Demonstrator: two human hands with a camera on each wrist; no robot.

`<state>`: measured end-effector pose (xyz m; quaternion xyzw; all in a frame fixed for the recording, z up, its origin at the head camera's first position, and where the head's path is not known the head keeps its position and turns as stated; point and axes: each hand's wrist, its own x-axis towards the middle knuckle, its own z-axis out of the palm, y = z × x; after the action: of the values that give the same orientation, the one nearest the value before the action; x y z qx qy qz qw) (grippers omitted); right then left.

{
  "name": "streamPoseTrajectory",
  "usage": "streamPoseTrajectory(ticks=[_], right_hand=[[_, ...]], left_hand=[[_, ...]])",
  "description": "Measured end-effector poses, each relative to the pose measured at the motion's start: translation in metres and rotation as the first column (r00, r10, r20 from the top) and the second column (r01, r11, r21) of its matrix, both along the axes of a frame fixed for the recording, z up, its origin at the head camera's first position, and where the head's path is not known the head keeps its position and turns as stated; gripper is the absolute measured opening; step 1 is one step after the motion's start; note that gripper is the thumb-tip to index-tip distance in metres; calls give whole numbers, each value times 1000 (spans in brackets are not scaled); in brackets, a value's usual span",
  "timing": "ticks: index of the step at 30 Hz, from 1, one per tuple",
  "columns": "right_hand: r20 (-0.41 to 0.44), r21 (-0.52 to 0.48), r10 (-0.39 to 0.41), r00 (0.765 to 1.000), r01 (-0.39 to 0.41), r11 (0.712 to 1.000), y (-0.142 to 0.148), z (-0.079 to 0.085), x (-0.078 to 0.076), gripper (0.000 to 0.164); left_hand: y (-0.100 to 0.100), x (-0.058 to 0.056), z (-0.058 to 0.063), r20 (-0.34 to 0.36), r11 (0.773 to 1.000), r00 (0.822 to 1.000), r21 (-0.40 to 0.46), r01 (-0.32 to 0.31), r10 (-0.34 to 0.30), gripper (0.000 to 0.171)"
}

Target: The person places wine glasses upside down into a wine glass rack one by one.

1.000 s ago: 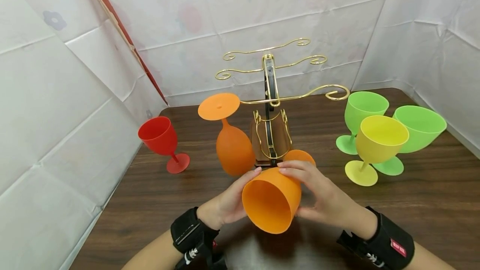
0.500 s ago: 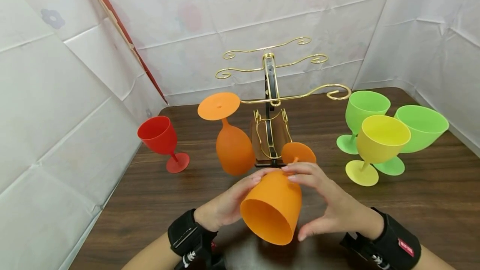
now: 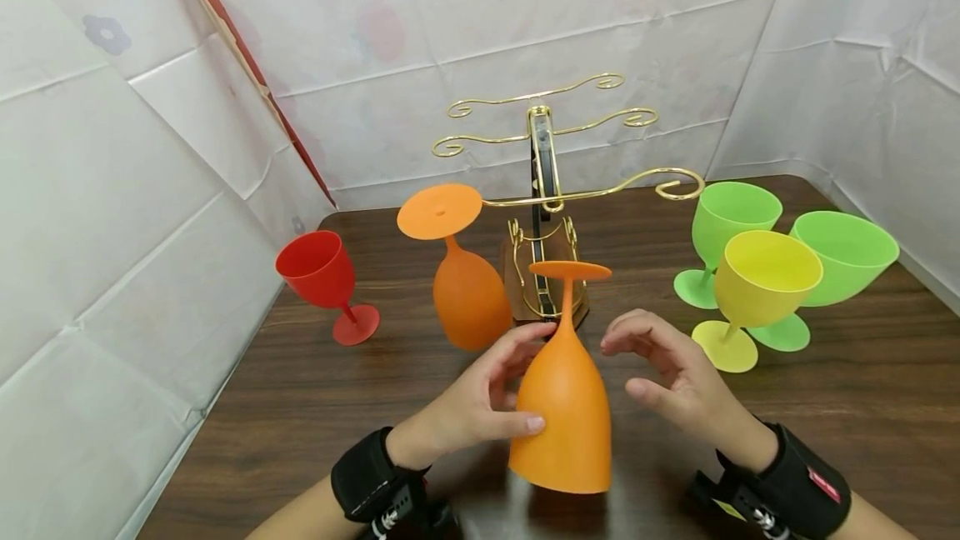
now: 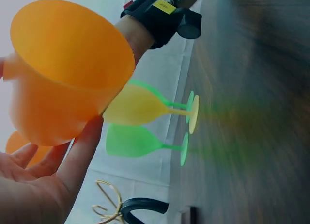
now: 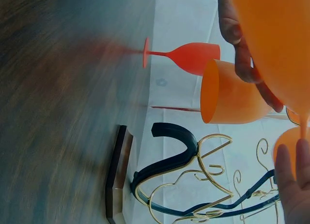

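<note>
Your left grip (image 3: 476,405) held the orange goblet (image 3: 570,415) mouth-down above the bench (image 3: 285,432), before the rack (image 3: 544,148); your right grip (image 3: 667,373) was loose, apart. Keeping the foot (image 3: 570,271) level seemed wise.

Creased white sheeting (image 3: 600,32), faintly printed in pastels, stands behind and on both sides of a dark wood-grain worktop (image 3: 277,407). At left a red strip (image 3: 244,57) slants downward; pale light glints on the wood.

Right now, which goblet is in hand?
The orange goblet at front centre, gripped upside down by the left hand. The other orange goblet hangs on the gold rack; the red goblet, yellow goblet and green goblets stand upright.
</note>
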<state>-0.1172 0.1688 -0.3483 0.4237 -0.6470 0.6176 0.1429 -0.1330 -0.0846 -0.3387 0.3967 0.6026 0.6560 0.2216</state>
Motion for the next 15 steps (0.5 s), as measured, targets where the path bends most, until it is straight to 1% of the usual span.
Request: streamPoseTrajectory(ticks=[2, 3, 5, 6, 8, 11, 13, 15], right_hand=[[66, 31, -16, 998, 14, 999, 1, 0, 1, 31], [96, 43, -21, 995, 17, 999, 1, 0, 1, 33], [156, 63, -18, 988, 8, 998, 1, -1, 0, 37], [176, 74, -13, 984, 0, 997, 1, -1, -1, 39], [196, 101, -5, 981, -15, 995, 0, -3, -3, 47], [197, 156, 6, 980, -37, 987, -2, -7, -5, 58], [198, 197, 9, 980, -48, 979, -3, -8, -6, 64], [209, 232, 13, 978, -63, 971, -4, -8, -5, 68]], left_hand=[[-1, 2, 1, -86, 998, 995, -40, -48, 45, 80], [-1, 3, 2, -130, 996, 989, -59, -73, 65, 80], [-1, 4, 3, -215, 989, 971, -87, -123, 102, 82], [-1, 5, 3, -257, 985, 959, -93, -145, 117, 83], [-1, 7, 4, -319, 979, 937, -96, -182, 143, 85], [0, 9, 4, -402, 968, 898, -89, -233, 179, 90], [0, 10, 4, -457, 960, 866, -83, -267, 201, 93], [1, 10, 4, -526, 952, 820, -63, -300, 224, 95]])
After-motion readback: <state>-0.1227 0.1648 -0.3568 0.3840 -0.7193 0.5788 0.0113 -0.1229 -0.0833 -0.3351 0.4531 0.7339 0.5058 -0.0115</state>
